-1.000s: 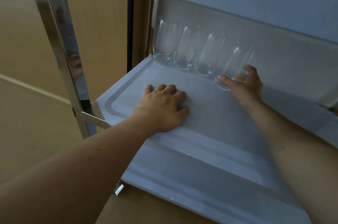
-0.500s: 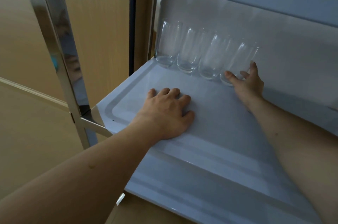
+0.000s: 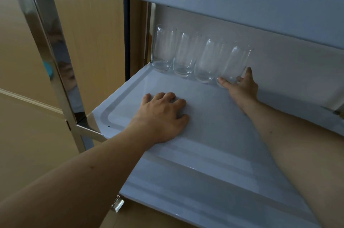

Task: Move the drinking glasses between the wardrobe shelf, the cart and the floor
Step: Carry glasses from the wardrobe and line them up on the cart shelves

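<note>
Cart shelf: pale grey tray with a raised rim, carried by a polished metal frame. Four clear drinking glasses are stood upright in a touching row along its back edge.

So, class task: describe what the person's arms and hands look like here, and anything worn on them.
Both forearms are bare to the frame edge: no sleeves, gloves, watch or rings show. The left hand and the right hand are uncovered. A small dark mark sits on each forearm.
</note>
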A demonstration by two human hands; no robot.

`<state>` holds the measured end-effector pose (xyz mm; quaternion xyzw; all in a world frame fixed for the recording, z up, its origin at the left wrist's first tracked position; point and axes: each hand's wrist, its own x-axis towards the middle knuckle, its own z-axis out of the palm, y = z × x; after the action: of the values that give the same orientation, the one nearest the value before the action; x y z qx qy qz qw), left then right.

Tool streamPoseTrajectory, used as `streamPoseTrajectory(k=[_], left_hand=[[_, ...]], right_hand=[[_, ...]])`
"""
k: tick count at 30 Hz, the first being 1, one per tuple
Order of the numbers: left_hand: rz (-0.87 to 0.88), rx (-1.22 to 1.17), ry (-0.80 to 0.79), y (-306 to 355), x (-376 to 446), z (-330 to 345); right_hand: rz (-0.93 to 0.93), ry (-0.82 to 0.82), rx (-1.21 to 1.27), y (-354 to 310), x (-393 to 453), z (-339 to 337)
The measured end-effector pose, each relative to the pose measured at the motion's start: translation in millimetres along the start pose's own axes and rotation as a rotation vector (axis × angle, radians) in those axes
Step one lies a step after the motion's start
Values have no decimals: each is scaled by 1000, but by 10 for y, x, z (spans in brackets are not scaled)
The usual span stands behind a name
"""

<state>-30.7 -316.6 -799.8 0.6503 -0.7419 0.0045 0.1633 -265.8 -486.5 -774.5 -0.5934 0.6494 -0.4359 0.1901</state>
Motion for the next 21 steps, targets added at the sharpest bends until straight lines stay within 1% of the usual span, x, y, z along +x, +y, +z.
streamPoseTrajectory(k=[2, 6, 10, 13, 16, 18, 21], left_hand=[[1, -2, -14, -19, -4, -8], [19, -7, -36, -25, -20, -30], [17, 5, -49, 10, -24, -80], [18, 5, -64, 43, -51, -118], [5, 5, -68, 70, -72, -171], [-9, 15, -53, 115, -78, -232], [-14, 65, 18, 187, -144, -307]], right_hand=[[2, 5, -59, -49, -76, -29], [9, -42, -245, -104, -351, -150], [-76, -145, -417, -106, -761, -277], [-157, -202, -484, -69, -1136, -433], [-191, -250, -549, -41, -1421, -612], [-192, -276, -584, -26, -1578, -734], [-230, -286, -624, 9, -1795, -888]])
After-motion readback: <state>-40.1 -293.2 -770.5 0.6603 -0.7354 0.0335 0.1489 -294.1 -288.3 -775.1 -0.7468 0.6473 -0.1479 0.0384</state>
